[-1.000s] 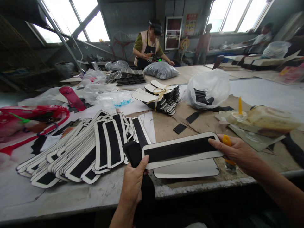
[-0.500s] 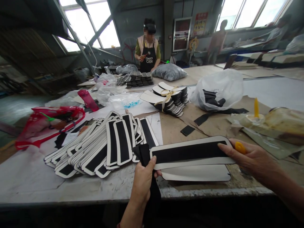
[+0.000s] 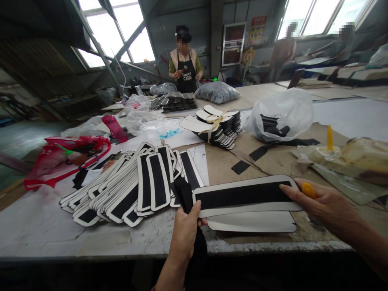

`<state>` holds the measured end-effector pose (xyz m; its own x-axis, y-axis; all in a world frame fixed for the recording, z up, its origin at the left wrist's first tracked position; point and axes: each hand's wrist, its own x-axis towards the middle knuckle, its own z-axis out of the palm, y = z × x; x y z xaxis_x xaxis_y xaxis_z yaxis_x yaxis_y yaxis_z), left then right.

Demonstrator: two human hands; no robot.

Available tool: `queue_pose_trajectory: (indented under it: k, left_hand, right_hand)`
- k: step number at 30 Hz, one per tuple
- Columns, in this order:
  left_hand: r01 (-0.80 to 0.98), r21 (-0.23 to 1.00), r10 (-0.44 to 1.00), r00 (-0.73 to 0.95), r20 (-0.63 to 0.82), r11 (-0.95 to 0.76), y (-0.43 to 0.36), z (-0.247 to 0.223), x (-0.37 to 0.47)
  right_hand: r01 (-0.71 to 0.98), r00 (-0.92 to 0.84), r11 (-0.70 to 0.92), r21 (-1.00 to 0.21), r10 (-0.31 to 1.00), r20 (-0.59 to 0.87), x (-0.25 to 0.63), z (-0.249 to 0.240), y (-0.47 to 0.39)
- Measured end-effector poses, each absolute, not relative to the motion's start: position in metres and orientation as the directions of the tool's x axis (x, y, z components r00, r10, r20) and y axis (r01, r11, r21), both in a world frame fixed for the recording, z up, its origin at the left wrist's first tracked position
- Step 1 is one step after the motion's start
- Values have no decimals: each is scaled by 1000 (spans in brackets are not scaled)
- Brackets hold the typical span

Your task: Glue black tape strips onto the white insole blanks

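A long white panel (image 3: pixel 273 184) with rounded ends and a black strip stuck along its middle lies across both my hands. My left hand (image 3: pixel 184 226) pinches its left end, together with a loose black fabric strip (image 3: pixel 184 190) that rises above the thumb and hangs down past the wrist. My right hand (image 3: pixel 324 202) grips the panel's right end between thumb and fingers. A yellow object (image 3: pixel 309 190), perhaps a tool handle, shows among the right fingers; the rest of it is hidden. Below the held panel, a plain white panel (image 3: pixel 257 223) lies just above the table edge.
Fanned panels (image 3: pixel 121 194) lie to the left. Tied bundles (image 3: pixel 212 125) sit farther back, beside a clear bag (image 3: pixel 281 109) of black strips. A glue pot with a yellow stick (image 3: pixel 330 139) stands right, a red bag (image 3: pixel 39 169) left. A co-worker (image 3: pixel 185 64) stands across the table.
The loose black strip's upper end has shifted and now stands more upright above my left thumb. Both hands keep their hold on the panel. The co-worker's lowered hand has come up.
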<state>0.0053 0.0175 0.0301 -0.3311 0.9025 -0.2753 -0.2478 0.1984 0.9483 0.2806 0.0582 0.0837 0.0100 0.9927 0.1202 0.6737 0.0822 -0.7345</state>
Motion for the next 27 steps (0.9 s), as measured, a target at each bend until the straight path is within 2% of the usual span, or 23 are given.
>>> queue_pose_trajectory:
  k: [9, 13, 27]
  left_hand:
    - [-164, 953, 866, -399, -301, 256, 19, 27, 4]
    - [-204, 944, 867, -382, -320, 259, 19, 26, 2]
    - [-97, 966, 885, -386, -260, 242, 10, 23, 3]
  right_hand:
    - [665, -106, 210, -717, 976, 188, 278, 80, 57]
    - [679, -89, 221, -700, 971, 220, 278, 81, 58]
    - [735, -51, 231, -637, 956, 288, 270, 81, 52]
